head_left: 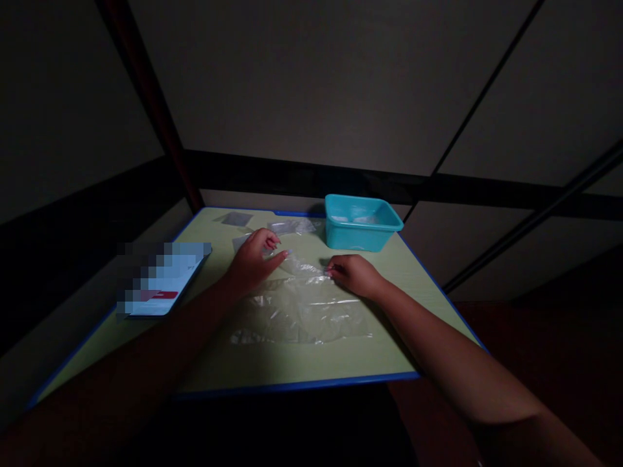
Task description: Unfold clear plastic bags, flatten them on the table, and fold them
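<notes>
A small clear plastic bag (306, 264) lies between my hands near the middle of the table. My right hand (354, 275) pinches its right edge between thumb and fingers. On the other side, my left hand (256, 259) has its thumb apart from its curled fingers, the thumb tip close to the bag's left end, with nothing visible in its grasp. Nearer to me, a larger transparent plastic sheet or bag (302, 318) is spread flat and wrinkled. Other small clear bags (292, 226) rest behind my left hand, one of them partly covered by it.
A turquoise basket (360, 237) with clear plastic inside stands at the back right of the table (302, 366). At the left edge is a tablet-like screen (168, 285), partly pixelated. A flat greyish packet (237, 219) lies at the back left. Panels rise behind.
</notes>
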Action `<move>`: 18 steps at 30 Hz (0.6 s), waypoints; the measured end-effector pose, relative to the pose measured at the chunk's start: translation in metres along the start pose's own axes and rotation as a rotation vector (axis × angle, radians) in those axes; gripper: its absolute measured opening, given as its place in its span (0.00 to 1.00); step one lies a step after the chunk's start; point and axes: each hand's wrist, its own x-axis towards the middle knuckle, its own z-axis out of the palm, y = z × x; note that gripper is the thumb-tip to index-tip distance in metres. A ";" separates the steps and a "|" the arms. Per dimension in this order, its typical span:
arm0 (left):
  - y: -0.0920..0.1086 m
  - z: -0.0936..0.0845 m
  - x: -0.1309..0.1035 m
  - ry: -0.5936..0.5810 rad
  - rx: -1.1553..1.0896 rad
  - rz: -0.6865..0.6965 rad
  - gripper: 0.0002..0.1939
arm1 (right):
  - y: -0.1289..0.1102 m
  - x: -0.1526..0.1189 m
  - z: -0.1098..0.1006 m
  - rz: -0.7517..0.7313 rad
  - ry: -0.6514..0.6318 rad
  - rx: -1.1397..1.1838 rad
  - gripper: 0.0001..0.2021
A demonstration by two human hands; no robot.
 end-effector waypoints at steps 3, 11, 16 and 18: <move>0.010 -0.001 -0.007 -0.207 0.091 0.319 0.12 | 0.002 0.001 -0.001 0.084 0.034 -0.127 0.05; -0.004 0.011 -0.015 -0.609 0.203 0.420 0.19 | 0.004 0.000 -0.004 0.002 0.193 -0.197 0.10; -0.011 0.010 -0.010 -0.681 0.218 0.358 0.21 | -0.015 -0.006 -0.008 -0.156 0.257 -0.006 0.08; -0.011 0.010 -0.009 -0.713 0.226 0.345 0.21 | -0.028 -0.011 -0.008 -0.200 0.224 0.144 0.04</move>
